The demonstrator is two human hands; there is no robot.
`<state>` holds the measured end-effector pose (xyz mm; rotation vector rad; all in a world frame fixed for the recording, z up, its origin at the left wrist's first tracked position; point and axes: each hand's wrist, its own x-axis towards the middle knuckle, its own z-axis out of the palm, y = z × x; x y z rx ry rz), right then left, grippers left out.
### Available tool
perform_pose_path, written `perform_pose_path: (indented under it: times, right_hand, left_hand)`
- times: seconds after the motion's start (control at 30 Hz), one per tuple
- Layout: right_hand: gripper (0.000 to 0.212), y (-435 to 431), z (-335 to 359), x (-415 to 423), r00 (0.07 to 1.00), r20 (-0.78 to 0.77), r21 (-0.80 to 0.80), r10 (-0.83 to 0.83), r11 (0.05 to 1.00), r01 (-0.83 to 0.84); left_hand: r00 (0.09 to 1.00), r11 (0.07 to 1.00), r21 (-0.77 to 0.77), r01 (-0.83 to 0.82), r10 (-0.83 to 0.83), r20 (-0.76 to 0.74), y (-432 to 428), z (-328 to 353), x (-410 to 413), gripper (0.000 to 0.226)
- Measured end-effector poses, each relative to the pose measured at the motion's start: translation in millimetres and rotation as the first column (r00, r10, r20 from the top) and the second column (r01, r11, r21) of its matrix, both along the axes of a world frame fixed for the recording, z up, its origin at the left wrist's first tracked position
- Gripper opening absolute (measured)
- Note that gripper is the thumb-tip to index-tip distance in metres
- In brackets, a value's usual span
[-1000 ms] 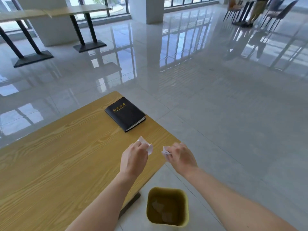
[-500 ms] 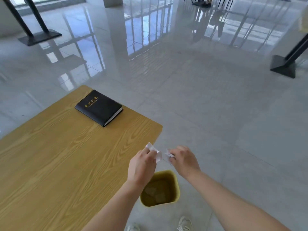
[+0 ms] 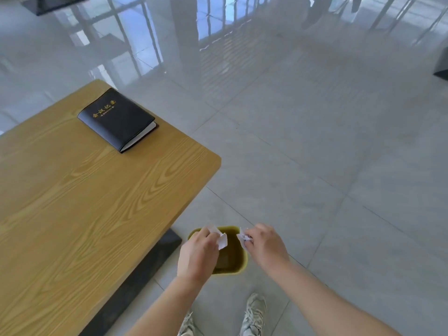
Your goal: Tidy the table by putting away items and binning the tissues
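Note:
My left hand (image 3: 197, 255) is closed on a small white tissue piece (image 3: 221, 240). A second white tissue piece (image 3: 243, 237) is pinched in my right hand (image 3: 266, 246). Both hands hover side by side, a little apart, directly over the open olive-yellow bin (image 3: 241, 263) that stands on the floor by the table's corner. On the wooden table (image 3: 84, 202) a black notebook with gold lettering (image 3: 118, 120) lies closed near the far right edge.
The table's dark base (image 3: 135, 275) runs along the floor left of the bin. My two light sneakers (image 3: 253, 316) stand just behind the bin. Glossy grey tiles spread to the right and beyond.
Both hands with their tissue pieces have moved off the table's corner and down until they hang over the bin. My view has tilted down and my shoes have come into sight.

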<state>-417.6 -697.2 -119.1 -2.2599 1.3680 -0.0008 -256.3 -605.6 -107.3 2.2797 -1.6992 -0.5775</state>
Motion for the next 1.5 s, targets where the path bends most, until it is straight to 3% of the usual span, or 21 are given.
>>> perform_pose_path:
  times: [0.2,0.3,0.37,0.4,0.57,0.8,1.2,1.33,1.5]
  right_hand:
    - [0.026,-11,-57,-3,1.0,-0.004,0.098,0.012,0.995,-0.012]
    - [0.036,-9,-65,-4,0.998,-0.063,0.15,-0.012,0.988,0.021]
    - [0.038,0,-158,6,0.999,-0.051,0.222,-0.003,0.975,0.014]
    - [0.037,-4,-156,7,0.998,-0.067,0.24,-0.007,0.971,0.023]
    - [0.027,4,-212,10,0.991,-0.125,0.305,0.047,0.952,-0.006]
    - [0.034,5,-277,15,0.973,-0.205,0.342,0.106,0.939,-0.03]
    - [0.034,0,-332,26,0.962,-0.236,0.317,0.137,0.947,-0.057]
    - [0.036,1,-337,24,0.986,-0.16,0.362,0.047,0.932,0.015]
    - [0.031,2,-338,20,0.986,-0.16,0.304,0.043,0.953,0.008]
  left_hand:
    - [0.997,0.993,0.095,-0.075,0.074,0.02,-4,-67,4,0.02]
    - [0.999,0.984,0.173,-0.044,0.039,0.03,-1,-82,9,0.017]
    - [0.998,0.975,0.213,-0.059,0.052,0.04,5,-171,14,0.017]
    - [0.997,0.975,0.21,-0.078,0.078,0.009,2,-172,18,0.017]
    - [0.998,0.959,0.282,-0.036,0.021,0.053,8,-225,27,0.02]
    - [0.997,0.931,0.362,0.042,-0.064,0.05,10,-292,26,0.023]
    - [0.997,0.917,0.398,0.016,-0.047,0.069,4,-353,21,0.027]
    - [0.998,0.907,0.421,-0.003,-0.021,0.054,8,-354,19,0.027]
    - [0.998,0.917,0.4,-0.008,-0.019,0.064,13,-345,20,0.024]
